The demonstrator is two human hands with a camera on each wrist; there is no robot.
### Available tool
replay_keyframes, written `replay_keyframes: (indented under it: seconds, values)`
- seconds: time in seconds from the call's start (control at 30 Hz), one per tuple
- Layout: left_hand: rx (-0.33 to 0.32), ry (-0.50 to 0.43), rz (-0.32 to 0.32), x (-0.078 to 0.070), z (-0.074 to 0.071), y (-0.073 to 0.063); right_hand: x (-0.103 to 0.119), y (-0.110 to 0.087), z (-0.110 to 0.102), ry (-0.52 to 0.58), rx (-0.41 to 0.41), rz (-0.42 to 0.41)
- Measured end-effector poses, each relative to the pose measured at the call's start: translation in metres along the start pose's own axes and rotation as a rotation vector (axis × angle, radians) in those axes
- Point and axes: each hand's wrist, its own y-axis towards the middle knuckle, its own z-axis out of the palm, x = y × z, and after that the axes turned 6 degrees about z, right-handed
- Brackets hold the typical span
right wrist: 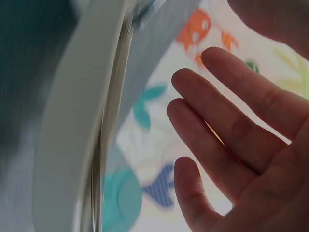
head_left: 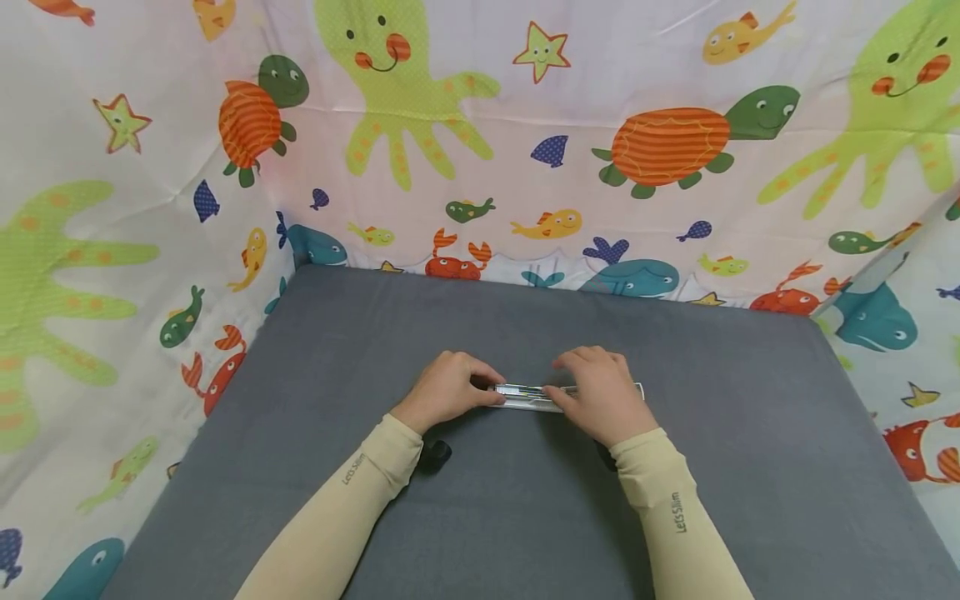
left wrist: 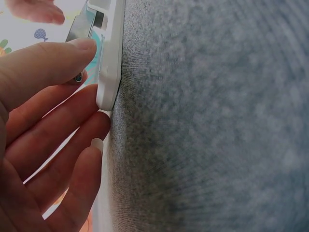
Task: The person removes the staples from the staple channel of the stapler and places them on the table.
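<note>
While the right hand [head_left: 603,392], its fingers nearly straight and gripping nothing, hides part of the white case [head_left: 528,405], whether its thumb touches the case cannot be told. The left hand [head_left: 450,387] pinches one end of a shiny strip [head_left: 522,390] at the case, that tip covered by the thumb. The case lies on the grey table [head_left: 480,525], well short of its far edge, midway between the side edges; the near edge is cut off.

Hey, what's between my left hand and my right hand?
In the head view, a slim white tray and a silvery item running along it span the stretch between left hand and right hand.
</note>
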Motion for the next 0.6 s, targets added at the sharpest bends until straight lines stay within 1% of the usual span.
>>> replay_keyframes:
  seconds: [0.13,0.27,0.43,0.6]
  values:
    - [0.002,0.012,0.022,0.001,0.001,0.000,0.017,0.004,0.022,-0.006,-0.031,-0.055]
    - [0.002,0.003,0.032,0.002,0.002,0.000,0.026,0.005,0.036,-0.013,-0.064,-0.085]
    - [-0.002,-0.004,0.044,0.005,0.001,-0.001,0.030,0.007,0.041,-0.018,-0.091,-0.083]
    - [-0.009,-0.001,0.057,0.006,0.002,0.000,0.032,0.006,0.040,-0.005,-0.088,-0.073]
